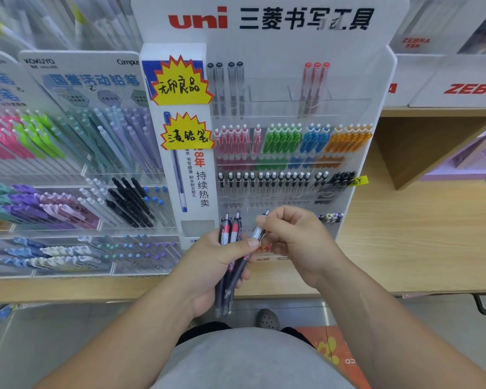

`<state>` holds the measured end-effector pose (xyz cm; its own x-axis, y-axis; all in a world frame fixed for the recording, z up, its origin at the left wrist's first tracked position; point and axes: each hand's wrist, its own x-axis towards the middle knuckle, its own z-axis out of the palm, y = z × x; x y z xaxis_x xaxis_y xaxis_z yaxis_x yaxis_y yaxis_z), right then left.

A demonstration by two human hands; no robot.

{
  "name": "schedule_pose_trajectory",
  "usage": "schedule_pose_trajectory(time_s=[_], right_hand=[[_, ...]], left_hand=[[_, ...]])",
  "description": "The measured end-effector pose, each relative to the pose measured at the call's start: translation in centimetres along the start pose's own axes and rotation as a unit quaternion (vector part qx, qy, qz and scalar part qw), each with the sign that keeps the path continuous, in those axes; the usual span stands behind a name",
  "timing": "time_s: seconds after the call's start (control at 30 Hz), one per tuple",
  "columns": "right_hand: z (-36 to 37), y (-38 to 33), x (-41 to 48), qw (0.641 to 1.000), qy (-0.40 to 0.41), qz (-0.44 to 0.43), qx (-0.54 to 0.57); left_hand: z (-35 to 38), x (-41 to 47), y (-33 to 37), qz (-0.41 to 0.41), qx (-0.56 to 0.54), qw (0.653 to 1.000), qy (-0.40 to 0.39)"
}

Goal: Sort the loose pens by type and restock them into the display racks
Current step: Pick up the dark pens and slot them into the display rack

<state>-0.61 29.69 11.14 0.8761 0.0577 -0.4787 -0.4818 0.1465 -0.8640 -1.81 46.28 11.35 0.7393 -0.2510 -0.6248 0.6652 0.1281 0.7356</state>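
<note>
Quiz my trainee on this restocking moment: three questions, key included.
1. True or false: the left hand grips several pens together.
2. Which brand heads the display rack straight ahead? A Zebra, B uni, C Kokuyo.
3. How many pens does the right hand pinch?
Key: 1 true; 2 B; 3 one pen.

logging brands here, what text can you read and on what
"uni" – middle rack's header board
"三菱书写工具" – same board
"KOKUYO" – left rack's header
"Campus" – same header
"国誉活动铅笔" – same header
"ZEBRA" – white box at right
"无印良品" – upper yellow tag
"三菱铅笔" – lower yellow tag
"持续热卖" – white column
Print on held pens: too small
</note>
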Motion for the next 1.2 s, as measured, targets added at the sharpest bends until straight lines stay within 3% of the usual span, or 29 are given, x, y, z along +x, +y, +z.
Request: schedule_pose_trajectory(time_s=[0.2,0.37,0.47,0.63,0.9,1.2], right_hand=[[-0.6,0.3,0.1,0.988,-0.113,0.025,0.104],[-1.8,-1.1,0.5,0.994,-0.040,-0.046,0.092],[-2.7,-3.0,0.2,0.987,0.046,-0.155,-0.012],[-1.9,-4.0,-0.2,0.924,0.095,-0.308,-0.207],[-0.2,0.2,2.1,0.863,0.083,-0.309,-0.390],[0.3,2.9,4.4,0.826,0.061,-0.297,-0.476]], left_hand=[[-0.2,-0.7,0.4,-0.010,-0.056,0.998,-0.022],[-0.8,0.1,-0.1,-0.018,-0.097,0.994,0.047],[-1.6,0.5,-0.4,-0.014,-0.116,0.990,0.074],[-2.4,0.4,-0.5,-0.021,-0.127,0.989,0.074],[-3.4,0.4,-0.6,-0.032,-0.171,0.980,0.098],[-3.9,0.1,-1.4,-0.045,-0.189,0.975,0.113]])
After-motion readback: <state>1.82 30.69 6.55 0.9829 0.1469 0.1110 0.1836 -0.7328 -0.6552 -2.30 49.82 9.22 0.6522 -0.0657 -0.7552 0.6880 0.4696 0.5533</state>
